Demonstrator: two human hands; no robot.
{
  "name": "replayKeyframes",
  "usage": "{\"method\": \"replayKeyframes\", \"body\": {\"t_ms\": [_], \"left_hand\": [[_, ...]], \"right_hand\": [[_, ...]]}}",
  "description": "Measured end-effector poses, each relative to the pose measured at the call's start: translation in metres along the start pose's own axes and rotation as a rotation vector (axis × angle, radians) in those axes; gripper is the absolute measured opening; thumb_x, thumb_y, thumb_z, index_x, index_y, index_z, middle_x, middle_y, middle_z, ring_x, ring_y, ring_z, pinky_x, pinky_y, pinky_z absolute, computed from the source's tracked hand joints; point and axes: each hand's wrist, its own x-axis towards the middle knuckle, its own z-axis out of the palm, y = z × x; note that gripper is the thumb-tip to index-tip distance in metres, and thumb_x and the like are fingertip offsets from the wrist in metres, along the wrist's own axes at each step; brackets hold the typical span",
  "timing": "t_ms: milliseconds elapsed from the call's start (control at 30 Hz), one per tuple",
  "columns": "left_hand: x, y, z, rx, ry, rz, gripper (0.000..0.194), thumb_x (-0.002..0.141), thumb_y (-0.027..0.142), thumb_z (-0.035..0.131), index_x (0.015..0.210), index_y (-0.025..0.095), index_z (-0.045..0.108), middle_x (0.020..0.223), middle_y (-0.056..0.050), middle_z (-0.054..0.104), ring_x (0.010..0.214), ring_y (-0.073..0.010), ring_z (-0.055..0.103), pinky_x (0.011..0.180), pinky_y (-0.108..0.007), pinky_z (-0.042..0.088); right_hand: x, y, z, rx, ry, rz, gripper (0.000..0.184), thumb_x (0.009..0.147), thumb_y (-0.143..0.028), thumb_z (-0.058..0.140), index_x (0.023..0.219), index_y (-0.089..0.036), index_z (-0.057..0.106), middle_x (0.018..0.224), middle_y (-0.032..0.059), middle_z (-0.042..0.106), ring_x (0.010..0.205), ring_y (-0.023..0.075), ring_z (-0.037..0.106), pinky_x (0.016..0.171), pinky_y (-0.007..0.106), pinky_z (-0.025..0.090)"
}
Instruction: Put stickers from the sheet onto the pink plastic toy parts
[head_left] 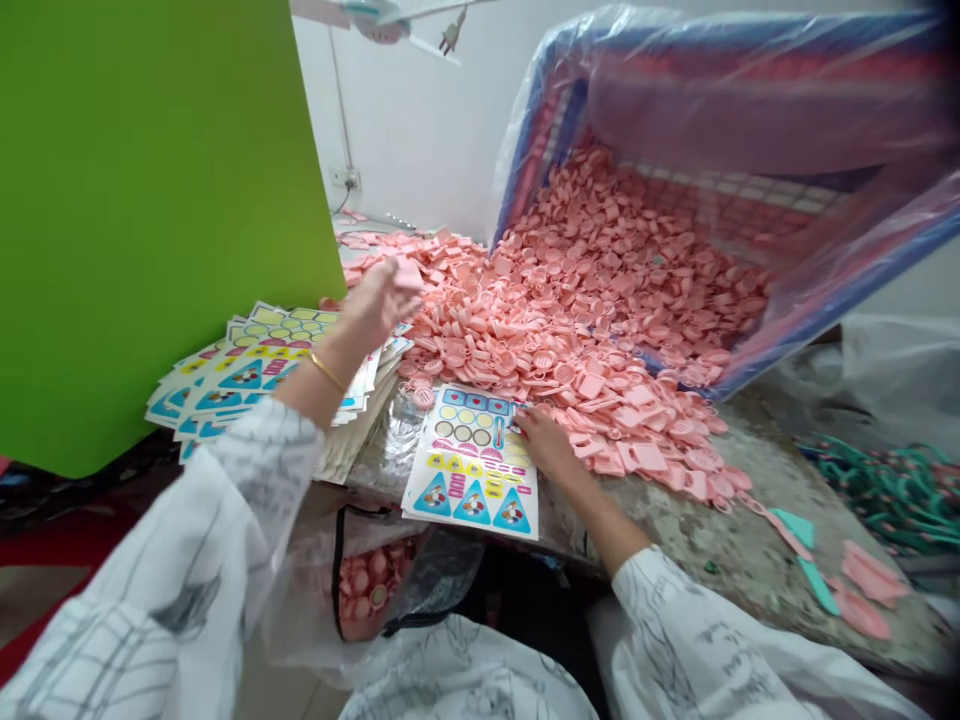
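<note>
My left hand [379, 302], with a gold bangle at the wrist, is raised over the left side of the pile and grips a small flat pink plastic piece [407, 274]. A sticker sheet [471, 460] with blue triangles, yellow circles and heart squares lies at the table's front edge. At the sheet's upper right side is my right hand [546, 440], its fingertips pinched together on the printed surface; what lies between them is too small to make out. Behind both hands spreads a heap of small pink plastic pieces [517, 330].
Stacked sticker sheets [247, 365] fan out beside a green panel [165, 200]. A tipped, plastic-lined crate [810, 330] spills pink pieces onto the table. Pink and teal pieces [817, 580] lie at the right edge. Below the table hangs a bag of pink parts [367, 590].
</note>
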Motion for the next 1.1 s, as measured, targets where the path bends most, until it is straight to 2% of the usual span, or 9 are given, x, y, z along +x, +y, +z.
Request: {"method": "replayKeyframes", "body": {"t_ms": [100, 167, 433, 600, 700, 767, 933, 1033, 1100], "left_hand": [[0.045, 0.032, -0.009, 0.017, 0.061, -0.045, 0.037, 0.097, 0.039, 0.048, 0.123, 0.013, 0.052, 0.120, -0.010, 0.064, 0.122, -0.0251, 0.060, 0.089, -0.036, 0.054], [0.038, 0.019, -0.011, 0.050, 0.046, -0.070, 0.034, 0.095, 0.035, 0.053, 0.119, 0.012, 0.054, 0.118, -0.012, 0.065, 0.120, -0.0254, 0.061, 0.090, -0.037, 0.053], [-0.130, -0.132, 0.022, -0.070, -0.271, -0.476, 0.032, 0.081, 0.029, 0.069, 0.107, 0.014, 0.061, 0.099, -0.012, 0.075, 0.084, -0.0193, 0.073, 0.090, -0.035, 0.053], [-0.185, -0.169, 0.030, -0.125, -0.190, -0.617, 0.035, 0.078, 0.034, 0.073, 0.105, 0.015, 0.064, 0.102, -0.013, 0.075, 0.086, -0.0194, 0.073, 0.088, -0.033, 0.052], [-0.190, -0.168, 0.026, -0.141, -0.163, -0.611, 0.036, 0.078, 0.034, 0.074, 0.106, 0.014, 0.064, 0.104, -0.013, 0.075, 0.089, -0.0200, 0.073, 0.090, -0.033, 0.052], [-0.188, -0.165, 0.023, -0.149, -0.133, -0.614, 0.038, 0.080, 0.035, 0.072, 0.109, 0.013, 0.064, 0.108, -0.015, 0.074, 0.091, -0.0217, 0.072, 0.090, -0.034, 0.052], [-0.194, -0.163, 0.035, -0.330, -0.140, -0.695, 0.045, 0.081, 0.039, 0.072, 0.120, 0.018, 0.063, 0.133, -0.016, 0.062, 0.121, -0.0268, 0.061, 0.098, -0.037, 0.050], [-0.207, -0.171, 0.054, -0.438, -0.168, -0.600, 0.051, 0.080, 0.042, 0.074, 0.125, 0.023, 0.062, 0.135, -0.011, 0.062, 0.123, -0.0242, 0.059, 0.097, -0.033, 0.050], [-0.210, -0.176, 0.061, -0.468, -0.065, -0.513, 0.051, 0.076, 0.043, 0.075, 0.120, 0.020, 0.064, 0.123, -0.010, 0.068, 0.109, -0.0235, 0.066, 0.091, -0.033, 0.052]], "right_hand": [[-0.023, 0.010, 0.012, 0.051, 0.057, 0.074, 0.037, 0.097, -0.023, 0.043, 0.127, -0.027, 0.063, 0.129, 0.0087, 0.060, 0.109, 0.0220, 0.058, 0.084, 0.028, 0.044], [-0.041, 0.017, 0.019, 0.094, 0.103, 0.053, 0.037, 0.097, -0.022, 0.041, 0.126, -0.027, 0.064, 0.131, 0.0075, 0.059, 0.113, 0.0217, 0.056, 0.087, 0.028, 0.044], [-0.077, 0.036, 0.025, 0.046, 0.174, 0.180, 0.045, 0.094, -0.014, 0.038, 0.134, -0.023, 0.057, 0.116, 0.0100, 0.063, 0.102, 0.0234, 0.059, 0.086, 0.033, 0.045], [-0.079, 0.035, 0.016, 0.101, 0.137, 0.263, 0.022, 0.094, -0.028, 0.050, 0.107, -0.021, 0.066, 0.108, 0.0099, 0.064, 0.092, 0.0231, 0.059, 0.074, 0.031, 0.043], [-0.078, 0.035, 0.000, 0.458, 0.258, 0.348, 0.020, 0.090, -0.037, 0.056, 0.083, -0.020, 0.062, 0.087, 0.0050, 0.062, 0.079, 0.0189, 0.054, 0.065, 0.028, 0.039], [-0.079, 0.033, -0.014, 0.928, 0.281, 0.452, 0.030, 0.085, -0.047, 0.063, 0.072, -0.020, 0.056, 0.068, -0.0008, 0.052, 0.061, 0.0134, 0.045, 0.054, 0.025, 0.033], [-0.086, -0.005, -0.034, 2.050, 0.158, 0.515, 0.037, 0.066, -0.040, 0.085, 0.080, -0.022, 0.055, 0.064, -0.0074, 0.046, 0.048, 0.0055, 0.033, 0.043, 0.018, 0.025], [-0.096, -0.054, -0.022, 2.189, 0.145, 0.528, 0.038, 0.065, -0.038, 0.087, 0.085, -0.023, 0.058, 0.064, -0.0078, 0.049, 0.047, 0.0043, 0.032, 0.042, 0.016, 0.026], [-0.102, -0.084, -0.010, 2.125, 0.096, 0.536, 0.039, 0.066, -0.046, 0.084, 0.085, -0.022, 0.060, 0.059, -0.0084, 0.046, 0.045, 0.0044, 0.029, 0.041, 0.017, 0.022]]}}
